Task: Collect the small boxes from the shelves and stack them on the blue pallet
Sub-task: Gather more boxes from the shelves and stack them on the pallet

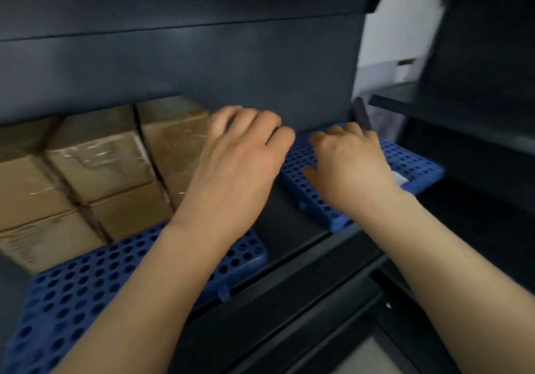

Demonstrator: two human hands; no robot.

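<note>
two blue pallets lie on the dark shelf (304, 237), and the left pallet (86, 292) already carries the small boxes (95, 165), stacked two layers high against its back and left edges, leaving its front strip bare. the right pallet (411, 168) sits well apart toward the shelf's right edge with nothing on it but what looks like a white scrap near its right corner.

the left hand (240, 165) hovers with fingers loosely curled, holding nothing, its fingertips just beside the right end of the box stack; whether they touch the cardboard is lost in blur. the right hand (350, 168) hangs over the right pallet, fingers bent and half closed, also holding nothing.

the step in hand seems to be squaring the stack. to do it well, press flat palms against the end box and push along the row, so the boxes close up without tipping the top layer.

each box looks like a brown taped carton with its long axis running from the shelf's front toward the back wall. the row itself runs left to right along the pallet's back edge.
</note>
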